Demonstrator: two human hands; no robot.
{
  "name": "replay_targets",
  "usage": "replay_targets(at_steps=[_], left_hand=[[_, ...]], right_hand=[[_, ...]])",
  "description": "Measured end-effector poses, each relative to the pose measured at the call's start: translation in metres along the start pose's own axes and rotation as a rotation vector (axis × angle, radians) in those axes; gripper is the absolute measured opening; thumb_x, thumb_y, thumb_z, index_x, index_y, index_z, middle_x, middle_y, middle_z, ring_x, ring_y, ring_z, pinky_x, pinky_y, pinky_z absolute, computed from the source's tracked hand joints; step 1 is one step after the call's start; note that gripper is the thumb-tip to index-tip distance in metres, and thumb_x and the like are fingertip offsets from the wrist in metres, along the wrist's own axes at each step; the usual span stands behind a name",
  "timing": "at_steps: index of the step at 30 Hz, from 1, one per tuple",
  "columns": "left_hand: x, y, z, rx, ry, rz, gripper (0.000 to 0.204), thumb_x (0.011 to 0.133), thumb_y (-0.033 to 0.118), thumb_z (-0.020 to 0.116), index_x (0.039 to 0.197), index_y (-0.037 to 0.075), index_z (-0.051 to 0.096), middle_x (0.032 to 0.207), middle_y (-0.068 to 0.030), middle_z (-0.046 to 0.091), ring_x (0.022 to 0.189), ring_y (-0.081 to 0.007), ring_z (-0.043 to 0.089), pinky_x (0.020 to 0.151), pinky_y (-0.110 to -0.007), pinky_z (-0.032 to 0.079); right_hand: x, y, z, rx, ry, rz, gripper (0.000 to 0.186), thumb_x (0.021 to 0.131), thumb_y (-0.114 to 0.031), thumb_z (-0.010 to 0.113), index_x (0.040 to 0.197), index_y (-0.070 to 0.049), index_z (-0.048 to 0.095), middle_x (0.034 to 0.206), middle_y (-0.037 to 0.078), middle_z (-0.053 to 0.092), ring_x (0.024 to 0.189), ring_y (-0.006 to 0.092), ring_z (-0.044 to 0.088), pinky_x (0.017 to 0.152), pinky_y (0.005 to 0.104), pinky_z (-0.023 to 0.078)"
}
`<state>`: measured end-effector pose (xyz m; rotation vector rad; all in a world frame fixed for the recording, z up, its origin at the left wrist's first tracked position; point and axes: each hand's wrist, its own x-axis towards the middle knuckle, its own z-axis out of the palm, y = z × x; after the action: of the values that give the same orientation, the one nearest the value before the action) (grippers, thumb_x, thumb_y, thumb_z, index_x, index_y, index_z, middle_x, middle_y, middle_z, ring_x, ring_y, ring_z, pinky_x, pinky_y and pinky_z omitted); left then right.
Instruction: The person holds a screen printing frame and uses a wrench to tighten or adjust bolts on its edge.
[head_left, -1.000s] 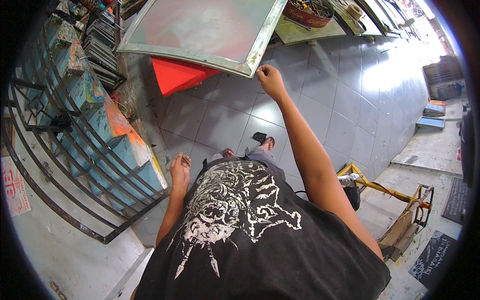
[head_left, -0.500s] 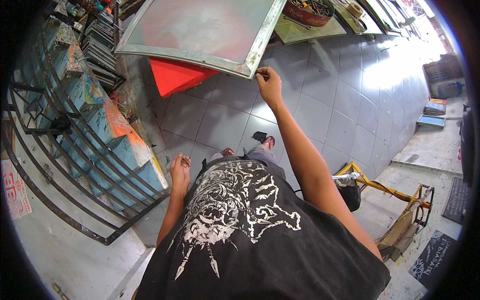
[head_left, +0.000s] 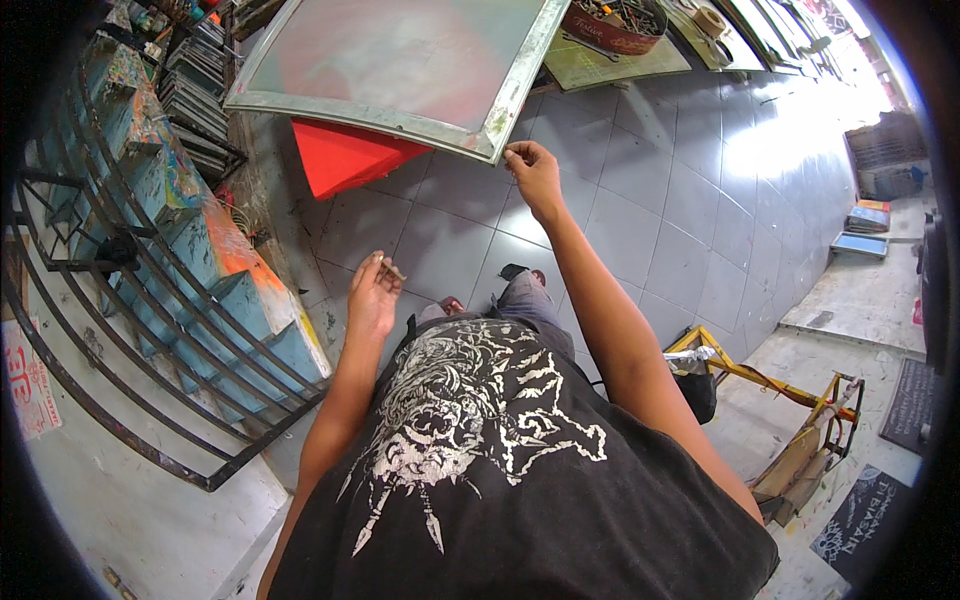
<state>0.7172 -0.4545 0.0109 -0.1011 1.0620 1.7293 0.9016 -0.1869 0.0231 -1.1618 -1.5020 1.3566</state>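
Observation:
A silk screen frame (head_left: 360,108) with a pale metal rim and hazy pinkish mesh lies at the top. A red, sharp-cornered sheet or panel (head_left: 350,160) sticks out from beneath its near edge. My right hand (head_left: 535,178) reaches forward, thumb and fingers closed at the screen's near right corner; the exact contact is small to see. In front of my body, to the left, my left hand (head_left: 373,295) hangs in the air with its fingers loosely bent and apart, touching neither the screen nor the railing.
A curved black metal railing (head_left: 150,290) runs beside paint-stained blue steps (head_left: 230,300) on the left. Farther off stand a red tub of small items (head_left: 622,28) and boards. A yellow metal frame (head_left: 765,380) stands right, above a tiled floor (head_left: 640,220).
My left hand has risen and come forward, its fingers spreading a little. The right hand stays at the screen's corner, and the view has shifted slightly.

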Motion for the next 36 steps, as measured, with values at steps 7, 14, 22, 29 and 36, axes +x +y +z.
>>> replay_targets(at_steps=[7,14,22,29,36], left_hand=[[0.013,-0.031,0.107,-0.035,-0.119,-0.052,0.013,0.092,0.016,0.059,0.103,0.010,0.060,0.096,-0.0029,0.060,0.087,-0.0155,0.058,0.080,-0.030,0.048],[0.036,-0.078,0.187,-0.062,-0.142,-0.058,0.013,0.094,0.016,0.058,0.105,0.009,0.059,0.097,-0.0027,0.061,0.091,-0.0145,0.056,0.083,-0.029,0.047],[0.044,-0.111,0.223,-0.138,-0.094,-0.015,0.014,0.095,0.015,0.055,0.105,0.006,0.057,0.094,-0.0036,0.059,0.087,-0.0130,0.057,0.081,-0.028,0.048],[0.046,-0.124,0.225,-0.211,-0.095,-0.001,0.013,0.095,0.015,0.055,0.105,0.006,0.058,0.094,-0.0031,0.060,0.088,-0.0127,0.057,0.083,-0.027,0.047],[0.050,-0.123,0.225,-0.179,-0.072,0.052,0.013,0.094,0.013,0.056,0.105,0.005,0.058,0.094,-0.0033,0.060,0.088,-0.0121,0.057,0.083,-0.027,0.047]], right_hand=[[-0.042,-0.012,-0.032,-0.068,-0.314,0.032,0.021,0.087,-0.017,0.064,0.095,0.002,0.063,0.076,0.006,0.064,0.071,0.0126,0.058,0.066,0.0268,0.046],[-0.054,-0.040,-0.076,-0.276,-0.378,-0.086,0.019,0.084,-0.016,0.067,0.094,0.000,0.063,0.078,0.012,0.066,0.068,0.0184,0.060,0.063,0.0306,0.048],[-0.023,-0.051,-0.109,-0.310,-0.485,-0.140,0.017,0.086,-0.015,0.062,0.088,0.001,0.063,0.078,0.017,0.064,0.067,0.0267,0.061,0.062,0.0351,0.048],[-0.005,-0.024,-0.113,-0.047,-0.657,0.224,0.019,0.088,-0.015,0.060,0.081,0.002,0.060,0.069,0.014,0.061,0.061,0.0192,0.056,0.059,0.0327,0.045],[-0.003,-0.035,-0.110,-0.216,-0.497,-0.062,0.021,0.091,-0.016,0.058,0.082,0.002,0.058,0.065,0.010,0.060,0.056,0.0153,0.053,0.054,0.0304,0.044]])
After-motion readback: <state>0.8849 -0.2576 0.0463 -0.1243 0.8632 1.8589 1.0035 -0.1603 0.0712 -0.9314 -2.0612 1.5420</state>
